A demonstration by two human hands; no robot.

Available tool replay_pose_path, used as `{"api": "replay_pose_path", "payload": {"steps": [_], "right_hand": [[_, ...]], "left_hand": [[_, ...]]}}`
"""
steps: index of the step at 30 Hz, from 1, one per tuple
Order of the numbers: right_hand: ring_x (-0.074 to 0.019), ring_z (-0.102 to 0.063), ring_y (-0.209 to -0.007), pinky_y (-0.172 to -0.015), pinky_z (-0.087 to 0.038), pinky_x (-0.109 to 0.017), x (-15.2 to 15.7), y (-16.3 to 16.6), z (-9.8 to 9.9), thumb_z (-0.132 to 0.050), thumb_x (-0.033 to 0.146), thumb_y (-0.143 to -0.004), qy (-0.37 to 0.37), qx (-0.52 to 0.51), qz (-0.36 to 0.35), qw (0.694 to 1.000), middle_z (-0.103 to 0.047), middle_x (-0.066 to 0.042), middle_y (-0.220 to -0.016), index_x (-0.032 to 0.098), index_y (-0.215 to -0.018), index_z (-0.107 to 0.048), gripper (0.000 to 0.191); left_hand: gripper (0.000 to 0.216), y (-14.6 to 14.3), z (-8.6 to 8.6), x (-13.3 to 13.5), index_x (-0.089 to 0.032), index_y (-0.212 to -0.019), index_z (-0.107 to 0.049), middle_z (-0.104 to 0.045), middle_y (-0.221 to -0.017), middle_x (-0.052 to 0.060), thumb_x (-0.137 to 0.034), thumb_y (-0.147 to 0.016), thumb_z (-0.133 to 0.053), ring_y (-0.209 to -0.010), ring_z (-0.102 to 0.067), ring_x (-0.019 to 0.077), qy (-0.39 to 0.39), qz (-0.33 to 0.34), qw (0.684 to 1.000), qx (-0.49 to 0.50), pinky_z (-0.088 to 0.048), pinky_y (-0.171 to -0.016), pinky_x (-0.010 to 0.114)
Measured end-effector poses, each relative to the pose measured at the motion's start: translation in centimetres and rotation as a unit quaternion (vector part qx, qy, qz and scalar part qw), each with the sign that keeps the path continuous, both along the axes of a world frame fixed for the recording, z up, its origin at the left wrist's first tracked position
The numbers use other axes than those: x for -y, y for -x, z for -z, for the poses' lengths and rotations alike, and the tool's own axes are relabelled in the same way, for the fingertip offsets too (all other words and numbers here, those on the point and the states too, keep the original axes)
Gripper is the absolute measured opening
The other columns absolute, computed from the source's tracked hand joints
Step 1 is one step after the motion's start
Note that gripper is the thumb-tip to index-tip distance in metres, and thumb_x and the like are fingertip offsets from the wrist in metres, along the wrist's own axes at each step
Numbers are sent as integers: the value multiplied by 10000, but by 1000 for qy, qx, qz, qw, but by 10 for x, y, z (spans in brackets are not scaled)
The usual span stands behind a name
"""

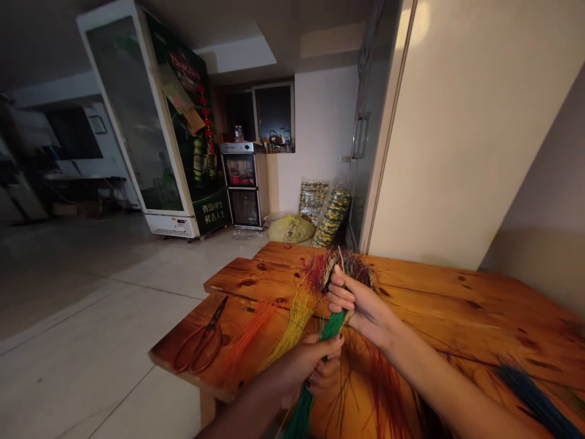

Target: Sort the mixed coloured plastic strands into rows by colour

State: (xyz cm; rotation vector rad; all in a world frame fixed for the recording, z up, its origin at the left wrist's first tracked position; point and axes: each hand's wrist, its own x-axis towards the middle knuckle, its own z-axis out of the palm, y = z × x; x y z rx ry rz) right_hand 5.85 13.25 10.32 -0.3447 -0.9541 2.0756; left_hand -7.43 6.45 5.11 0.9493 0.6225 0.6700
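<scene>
A bundle of thin green strands (333,326) runs upright between my two hands above the wooden table. My left hand (322,360) is closed round its lower part, and the strands hang down below that fist. Higher up, my right hand (345,296) grips the same bundle with its thumb on top. Yellow strands (292,326) and orange strands (251,332) lie on the table to the left. Red strands (386,390) lie below my right forearm. Behind my right hand is a tangled pile of mixed-colour strands (320,268).
Scissors with red handles (201,341) rest near the left edge of the wooden table (420,292). Dark blue strands (534,390) lie at the right. Beyond stand a glass-door fridge (137,116), a small cabinet (242,183), a yellow bag (290,228) and a pale panel (461,122).
</scene>
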Motion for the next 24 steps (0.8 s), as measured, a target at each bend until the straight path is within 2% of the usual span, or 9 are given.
{"api": "replay_pose_path", "payload": {"steps": [3, 6, 13, 17, 20, 24], "right_hand": [[-49, -92, -349, -335, -219, -156, -1, -3, -1, -527, 414, -858, -3, -20, 20, 1000, -173, 109, -410, 192, -535, -298, 453], [-69, -34, -368, -319, -150, -169, 0, -8, -6, -475, 415, -880, -14, -6, 59, 998, -113, 101, -416, 205, -525, -212, 489], [-78, -11, -385, -314, -155, -160, 4, -22, -20, -326, 388, -941, 1, -27, 99, 995, -105, 94, -430, 199, -510, -252, 476], [-67, -55, -381, -312, -189, -146, 3, -27, -19, -365, 418, -924, -22, -15, 146, 989, -134, 99, -440, 190, -527, -313, 461], [-63, -72, -370, -300, -144, -145, 1, -30, -17, -326, 411, -936, -15, -12, 197, 980, -137, 100, -444, 188, -534, -321, 459], [-63, -79, -354, -290, -117, -150, -4, -36, -20, -257, 387, -956, -3, -15, 232, 973, -133, 98, -440, 194, -538, -291, 461]], "left_hand": [[413, 0, 3, 4, -197, -551, -293, -208, -421, -100, -441, -817, -493, -348, -95, 36, -4, 14, 1000, -2, -21, -355, 217], [446, -3, 2, 8, -197, -520, -283, -188, -402, -98, -464, -829, -462, -341, -83, 39, -12, 31, 999, -10, -13, -342, 220], [383, -7, -13, 9, -199, -580, -320, -184, -439, -100, -437, -821, -499, -358, -84, 50, -3, 59, 998, 32, -27, -343, 203], [367, -6, -10, 10, -193, -582, -314, -188, -449, -93, -389, -863, -445, -371, -77, 54, 12, 74, 997, 33, -31, -343, 196], [402, -4, -6, 13, -192, -559, -288, -181, -440, -90, -407, -872, -422, -373, -73, 55, 23, 85, 996, 21, -22, -344, 199], [405, -1, -7, 17, -193, -565, -288, -177, -442, -91, -424, -859, -442, -376, -65, 55, 33, 86, 996, 11, -22, -353, 200]]}}
